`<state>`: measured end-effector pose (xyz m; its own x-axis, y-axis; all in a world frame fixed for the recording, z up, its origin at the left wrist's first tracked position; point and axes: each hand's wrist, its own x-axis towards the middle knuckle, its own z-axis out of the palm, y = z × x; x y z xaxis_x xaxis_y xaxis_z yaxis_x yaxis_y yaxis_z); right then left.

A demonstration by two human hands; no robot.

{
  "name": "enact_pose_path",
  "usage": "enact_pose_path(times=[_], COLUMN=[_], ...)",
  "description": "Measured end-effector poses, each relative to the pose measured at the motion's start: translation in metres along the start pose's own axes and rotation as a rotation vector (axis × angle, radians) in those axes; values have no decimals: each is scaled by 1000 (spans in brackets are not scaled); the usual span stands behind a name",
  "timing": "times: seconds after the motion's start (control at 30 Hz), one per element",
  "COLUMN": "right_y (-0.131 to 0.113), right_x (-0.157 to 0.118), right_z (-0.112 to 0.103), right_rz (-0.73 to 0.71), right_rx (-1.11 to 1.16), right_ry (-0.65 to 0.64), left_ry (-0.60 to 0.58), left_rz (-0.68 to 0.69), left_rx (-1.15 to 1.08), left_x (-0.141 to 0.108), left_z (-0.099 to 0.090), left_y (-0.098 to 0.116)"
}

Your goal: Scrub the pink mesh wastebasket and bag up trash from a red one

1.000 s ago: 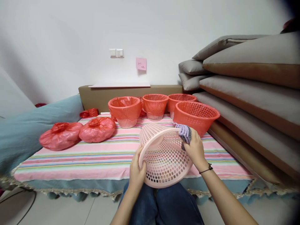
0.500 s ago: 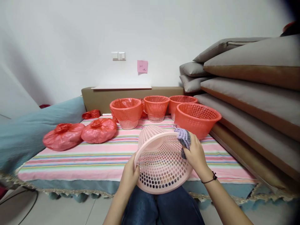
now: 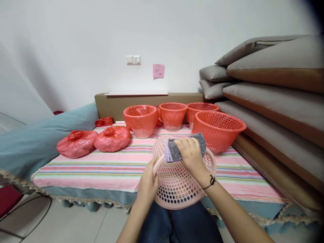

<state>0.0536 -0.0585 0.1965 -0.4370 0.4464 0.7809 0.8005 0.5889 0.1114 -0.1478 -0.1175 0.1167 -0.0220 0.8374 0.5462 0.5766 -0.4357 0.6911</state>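
A pale pink plastic basket [image 3: 177, 189] with a holed wall lies tilted over my lap, its mouth facing me. My left hand [image 3: 149, 182] grips the rim on its left side, thumb inside. In my right hand [image 3: 190, 155] is a folded grey cloth [image 3: 174, 151] with a lilac striped edge, pressed on the top of the rim. The fingers are bent over the cloth, and part of the rim is hidden under it.
Behind stand several baskets covered in red plastic bags, such as a front right one [image 3: 220, 130] and a left one [image 3: 140, 118]. Two knotted red bags [image 3: 77, 143] lie on the striped cloth [image 3: 96, 175]. Grey cushions [image 3: 275, 98] are stacked at the right.
My right hand has moved left with the cloth, from the rim's right side to its top. My left hand keeps its hold on the rim. The view has shifted slightly left.
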Motion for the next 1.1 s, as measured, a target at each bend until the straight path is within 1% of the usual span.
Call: enact_pose_path(times=[0.07,0.13,0.27,0.37,0.5,0.57,0.63,0.67,0.73,0.8,0.87,0.93,1.03,1.1], right_y=[6,14,30,37,37,36,37,38,41,41,37,28,11,6], right_x=[-2,-3,-11,-25,-53,-68,-80,-83,-85,-77,-63,-43,-16,-5], right_z=[1,1,-4,-4,7,14,18,18,15,6,-4,-13,-21,-21], right_rz=[40,105,308,493,770,849,876,874,833,738,596,416,152,50], right_rx=[-2,-21,-65,-66,36,104,146,155,152,107,20,-69,-148,-166], right_ry=[5,20,52,71,132,171,199,200,165,99,43,2,-65,-90], left_ry=[66,94,79,111,227,281,273,254,197,129,61,-20,-113,-129], left_rz=[-51,-120,-263,-342,-406,-403,-398,-398,-381,-319,-219,-124,-23,21], left_rx=[-31,-74,-180,-313,-484,-482,-444,-417,-351,-289,-240,-200,-140,-105], left_x=[-10,-21,-40,-50,-53,-51,-45,-40,-27,-12,5,19,34,38], left_z=[9,19,36,44,47,44,37,31,19,7,-3,-9,-11,-9], left_y=[-7,-15,-29,-34,-37,-41,-44,-45,-44,-37,-24,-9,9,15])
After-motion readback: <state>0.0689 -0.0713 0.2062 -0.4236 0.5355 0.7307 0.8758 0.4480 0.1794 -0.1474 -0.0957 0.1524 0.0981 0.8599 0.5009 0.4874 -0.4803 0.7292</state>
